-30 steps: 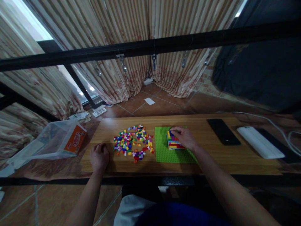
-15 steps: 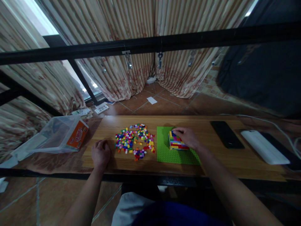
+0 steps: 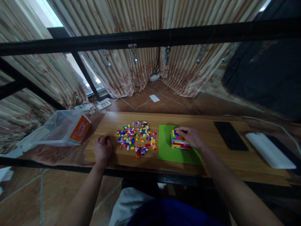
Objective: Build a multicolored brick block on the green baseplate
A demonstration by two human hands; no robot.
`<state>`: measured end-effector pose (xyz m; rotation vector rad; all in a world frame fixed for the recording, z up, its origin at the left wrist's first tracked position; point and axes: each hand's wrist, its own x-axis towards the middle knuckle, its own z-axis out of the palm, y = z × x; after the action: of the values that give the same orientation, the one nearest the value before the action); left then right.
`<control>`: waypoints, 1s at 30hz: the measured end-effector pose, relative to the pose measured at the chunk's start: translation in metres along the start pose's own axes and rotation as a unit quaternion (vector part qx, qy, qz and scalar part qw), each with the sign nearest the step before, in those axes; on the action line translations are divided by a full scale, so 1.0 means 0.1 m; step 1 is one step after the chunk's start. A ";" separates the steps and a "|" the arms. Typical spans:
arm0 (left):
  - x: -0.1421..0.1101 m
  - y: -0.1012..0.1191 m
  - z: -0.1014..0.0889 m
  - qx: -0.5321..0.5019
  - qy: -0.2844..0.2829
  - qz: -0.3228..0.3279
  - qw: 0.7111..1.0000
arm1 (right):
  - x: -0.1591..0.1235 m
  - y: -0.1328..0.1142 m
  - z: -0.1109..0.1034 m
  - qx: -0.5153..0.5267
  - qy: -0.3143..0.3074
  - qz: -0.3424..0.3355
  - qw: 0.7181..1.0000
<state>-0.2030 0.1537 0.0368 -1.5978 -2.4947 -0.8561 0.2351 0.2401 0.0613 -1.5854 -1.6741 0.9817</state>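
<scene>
On the green studded plate [image 3: 168, 155], toward the right half of the counter [image 3: 141, 160], a compact block of coloured bricks [image 3: 180, 144], seated flat, its far right part covered by the right hand [image 3: 194, 137]. Grip of this hand: fingertips [image 3: 180, 129] drawn close together above the far left part of the block, at or just over a dark blue brick [image 3: 176, 132]; impossible to tell if pinched on this brick or only resting there. Left hand [image 3: 102, 149] laid on the counter, left of the loose bricks [image 3: 127, 137], near but apart from them; grip loosely closed, fingers curled in, nothing visible inside.

About handling, by judgement only: probably light, of hard and stiff plastic, not very slippery thanks to studs and edges. Hardly fragile as single bricks, but as a joined block perhaps easy to split along the seams under a twist. Best to take hold low, by two opposite side walls, with an even squeeze.

About direction: no clear front or back to see. Coloured rows running from left to right, roughly along the length of the counter. Long axis apparently the same way, though not certain with the far right corner hidden.
</scene>
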 end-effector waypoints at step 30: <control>-0.05 0.02 0.07 -0.018 0.014 -0.008 1.000 | -0.54 -0.41 0.38 -0.169 0.126 -0.227 0.951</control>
<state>-0.1975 0.1540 0.0296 -1.5666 -2.4920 -0.9225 0.1855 0.1824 0.0788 -1.3601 -1.9680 0.2576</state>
